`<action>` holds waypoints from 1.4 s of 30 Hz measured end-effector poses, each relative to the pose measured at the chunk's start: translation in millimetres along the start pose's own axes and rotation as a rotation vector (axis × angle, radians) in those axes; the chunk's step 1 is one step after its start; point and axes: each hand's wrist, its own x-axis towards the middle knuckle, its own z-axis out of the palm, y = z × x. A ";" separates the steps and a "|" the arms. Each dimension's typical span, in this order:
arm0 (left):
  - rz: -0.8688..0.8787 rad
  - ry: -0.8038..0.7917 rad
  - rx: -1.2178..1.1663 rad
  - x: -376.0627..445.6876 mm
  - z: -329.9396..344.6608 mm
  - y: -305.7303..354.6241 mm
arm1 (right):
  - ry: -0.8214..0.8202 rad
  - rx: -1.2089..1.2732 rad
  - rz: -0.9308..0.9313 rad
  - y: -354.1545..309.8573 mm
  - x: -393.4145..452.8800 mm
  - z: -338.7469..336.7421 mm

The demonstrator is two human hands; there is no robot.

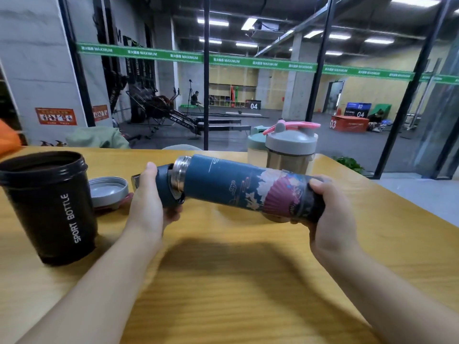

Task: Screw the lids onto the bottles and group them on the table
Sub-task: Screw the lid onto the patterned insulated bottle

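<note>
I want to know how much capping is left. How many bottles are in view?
4: a black bottle open at near left, a blue flask held over the table, a grey-lidded shaker at the far edge, and a green-lidded one partly hidden behind it.

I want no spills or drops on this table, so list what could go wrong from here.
1. The dark blue screw lid in the left hand sits tilted at the steel neck of the blue patterned thermos; it may cross-thread.
2. The right hand holds the thermos sideways above the wooden table by its base alone; it could slip.
3. The open black sport bottle stands near the left forearm and could be knocked.
</note>
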 end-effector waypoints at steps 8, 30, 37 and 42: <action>0.023 -0.025 0.089 3.9 -3.9 -0.7 | -0.019 -0.040 -0.014 15.2 7.4 -6.4; -0.073 -0.151 0.244 -6.3 4.9 -0.1 | -0.053 -0.071 -0.025 10.6 11.8 -21.4; -0.041 -0.183 0.355 -8.1 7.6 -2.1 | -0.031 -0.078 0.002 12.4 13.5 -22.1; 0.048 -0.319 0.443 -6.2 -2.6 0.2 | 0.041 -0.095 0.080 13.5 15.2 -22.5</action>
